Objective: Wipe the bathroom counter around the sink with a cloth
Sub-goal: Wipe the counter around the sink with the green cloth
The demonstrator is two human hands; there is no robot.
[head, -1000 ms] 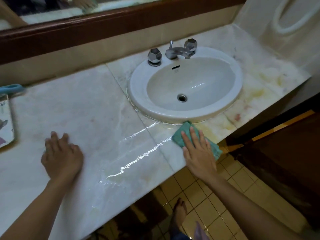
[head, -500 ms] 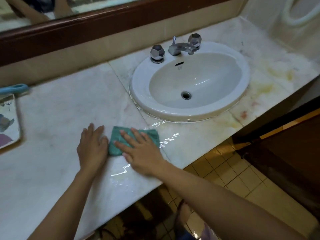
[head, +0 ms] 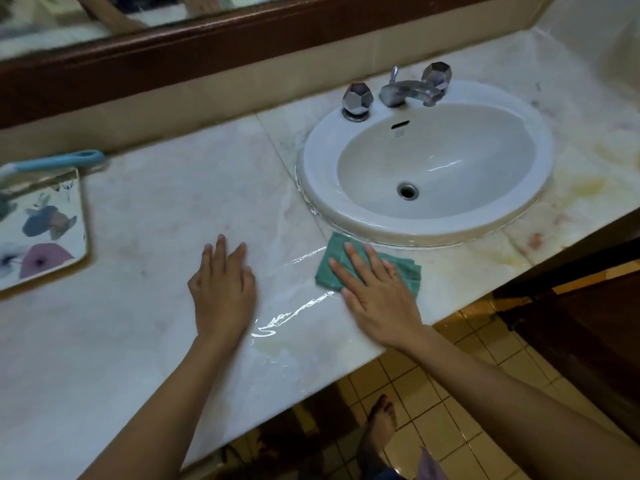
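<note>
Counter (head: 156, 216) open from floral tray (head: 41, 233) at left edge to sink (head: 311, 174); left hand (head: 223, 292) flat mid-run near front edge; sink-to-front-edge strip narrow, cloth (head: 327, 270) lying on it.

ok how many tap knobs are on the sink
2: one knob left of the spout, the other right of it, both at the back of the sink. None looks hidden.

My feed looks dim and yellowish. White glare streaks the wet counter (head: 156, 220) toward 6 o'clock, and a thin glint sits in the sink (head: 415, 231) at 2 o'clock. The mirror (head: 52, 32) at 11 o'clock is smeared with blur; straight edges bow near the borders.
</note>
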